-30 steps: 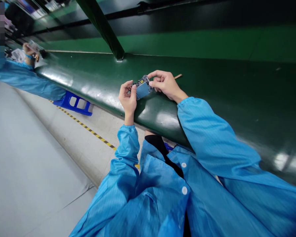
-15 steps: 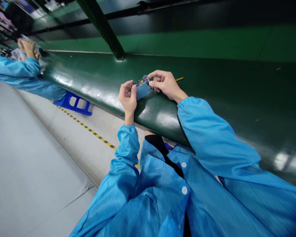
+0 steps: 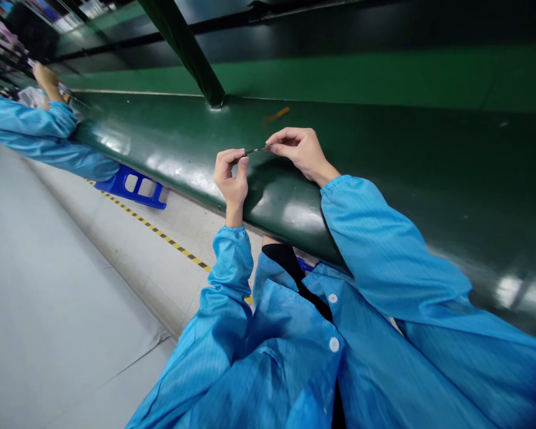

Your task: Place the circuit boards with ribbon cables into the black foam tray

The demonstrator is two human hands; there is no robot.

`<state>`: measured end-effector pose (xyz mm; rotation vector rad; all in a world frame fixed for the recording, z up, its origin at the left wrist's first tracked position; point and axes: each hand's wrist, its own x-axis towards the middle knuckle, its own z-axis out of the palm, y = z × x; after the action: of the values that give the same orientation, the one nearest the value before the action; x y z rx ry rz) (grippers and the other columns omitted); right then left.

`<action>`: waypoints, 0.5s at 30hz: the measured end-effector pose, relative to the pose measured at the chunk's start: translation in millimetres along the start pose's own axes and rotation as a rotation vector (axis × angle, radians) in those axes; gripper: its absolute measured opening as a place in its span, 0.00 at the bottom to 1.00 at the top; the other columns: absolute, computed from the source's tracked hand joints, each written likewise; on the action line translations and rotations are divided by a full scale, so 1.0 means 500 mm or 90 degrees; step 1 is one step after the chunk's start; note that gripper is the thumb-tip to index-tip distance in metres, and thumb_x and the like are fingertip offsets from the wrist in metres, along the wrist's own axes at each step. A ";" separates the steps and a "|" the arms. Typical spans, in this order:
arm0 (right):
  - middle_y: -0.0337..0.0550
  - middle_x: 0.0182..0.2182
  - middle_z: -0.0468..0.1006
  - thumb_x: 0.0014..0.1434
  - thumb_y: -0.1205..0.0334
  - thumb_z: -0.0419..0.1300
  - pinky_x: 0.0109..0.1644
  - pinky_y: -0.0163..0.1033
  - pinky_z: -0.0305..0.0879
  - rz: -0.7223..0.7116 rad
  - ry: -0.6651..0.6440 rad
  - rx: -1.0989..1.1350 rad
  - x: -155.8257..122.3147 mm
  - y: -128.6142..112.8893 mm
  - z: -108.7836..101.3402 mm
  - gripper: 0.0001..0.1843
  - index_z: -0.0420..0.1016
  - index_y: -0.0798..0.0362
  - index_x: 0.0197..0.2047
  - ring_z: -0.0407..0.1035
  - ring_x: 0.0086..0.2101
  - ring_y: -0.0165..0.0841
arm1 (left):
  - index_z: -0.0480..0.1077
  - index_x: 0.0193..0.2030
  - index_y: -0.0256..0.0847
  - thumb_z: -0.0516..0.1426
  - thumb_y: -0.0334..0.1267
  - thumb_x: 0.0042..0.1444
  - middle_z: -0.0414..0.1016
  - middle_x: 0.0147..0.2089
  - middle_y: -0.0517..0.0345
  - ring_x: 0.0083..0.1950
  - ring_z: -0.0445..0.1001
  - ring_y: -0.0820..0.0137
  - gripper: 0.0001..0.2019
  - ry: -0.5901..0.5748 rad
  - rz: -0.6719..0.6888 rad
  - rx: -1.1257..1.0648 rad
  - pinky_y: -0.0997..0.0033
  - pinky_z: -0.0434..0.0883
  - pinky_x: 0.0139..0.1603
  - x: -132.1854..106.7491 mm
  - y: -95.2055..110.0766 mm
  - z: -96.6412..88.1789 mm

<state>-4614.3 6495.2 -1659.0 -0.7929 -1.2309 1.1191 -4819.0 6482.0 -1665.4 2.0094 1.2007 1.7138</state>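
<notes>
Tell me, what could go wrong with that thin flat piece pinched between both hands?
The thin flat grey piece, seen edge-on, is gripped only by fingertips of the left hand and right hand at its ends: it might slip onto the glossy green belt below. Bare fingers could also smudge it, perhaps.

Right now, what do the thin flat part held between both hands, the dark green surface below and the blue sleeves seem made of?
The thin flat part: seen edge-on, rigid, dark; material unclear. The dark green surface: likely smooth rubber or plastic, glossy with bright reflections. The blue sleeves: thin woven fabric, faint sheen, fine stripes, creases, gathered cuffs.
</notes>
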 end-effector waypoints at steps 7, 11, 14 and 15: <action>0.42 0.38 0.84 0.53 0.65 0.76 0.59 0.46 0.79 0.012 0.010 -0.005 0.002 -0.002 0.002 0.10 0.80 0.52 0.35 0.79 0.45 0.37 | 0.77 0.46 0.46 0.58 0.64 0.71 0.75 0.50 0.52 0.59 0.79 0.62 0.22 -0.022 0.011 0.023 0.54 0.77 0.65 0.005 -0.001 -0.003; 0.42 0.39 0.83 0.53 0.63 0.77 0.60 0.46 0.79 0.010 -0.007 0.006 0.003 0.001 0.001 0.12 0.79 0.52 0.36 0.79 0.45 0.36 | 0.77 0.46 0.46 0.59 0.63 0.72 0.75 0.51 0.52 0.61 0.78 0.61 0.21 -0.030 -0.004 0.023 0.53 0.76 0.68 0.003 -0.007 -0.005; 0.42 0.38 0.82 0.53 0.62 0.78 0.59 0.46 0.79 0.015 -0.015 0.014 0.002 0.002 -0.001 0.13 0.79 0.51 0.36 0.79 0.44 0.36 | 0.77 0.46 0.46 0.59 0.63 0.71 0.75 0.51 0.52 0.61 0.78 0.61 0.21 -0.029 -0.010 0.027 0.54 0.76 0.68 0.003 -0.008 -0.005; 0.42 0.38 0.82 0.54 0.61 0.78 0.59 0.46 0.80 0.016 -0.015 0.017 0.002 0.002 -0.001 0.13 0.79 0.51 0.36 0.79 0.43 0.36 | 0.77 0.46 0.46 0.59 0.63 0.71 0.75 0.50 0.52 0.61 0.78 0.61 0.22 -0.028 -0.011 0.028 0.55 0.76 0.68 0.003 -0.008 -0.005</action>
<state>-4614.1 6496.4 -1659.5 -0.7785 -1.2263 1.1663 -4823.1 6485.1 -1666.1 2.0449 1.2479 1.6397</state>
